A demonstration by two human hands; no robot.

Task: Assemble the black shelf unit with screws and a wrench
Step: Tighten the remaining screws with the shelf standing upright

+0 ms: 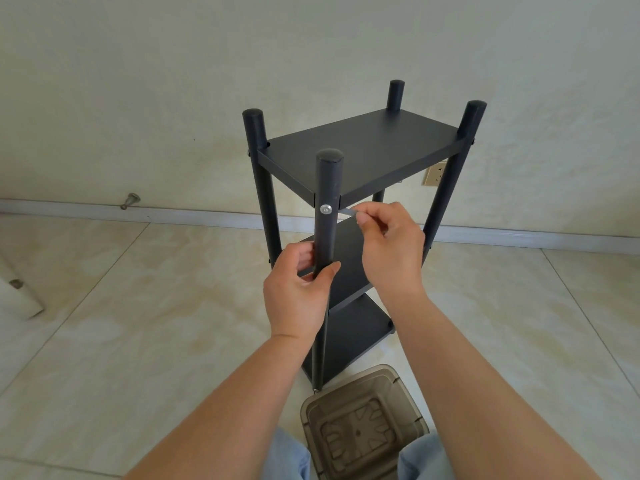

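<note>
The black shelf unit point(360, 147) stands upright on the tiled floor, with three boards between four round posts. A silver screw point(326, 209) sits in the near post point(327, 188) just below the top board. My left hand point(299, 292) grips that near post lower down, thumb on the right side. My right hand point(389, 247) pinches a small silver wrench point(347, 212), whose tip points left toward the screw and stops just short of it.
A brown translucent plastic box point(363, 427) sits on the floor at the shelf's foot, between my knees. A wall socket point(434, 174) shows behind the shelf. A door stop point(130, 200) sticks out of the skirting at the left.
</note>
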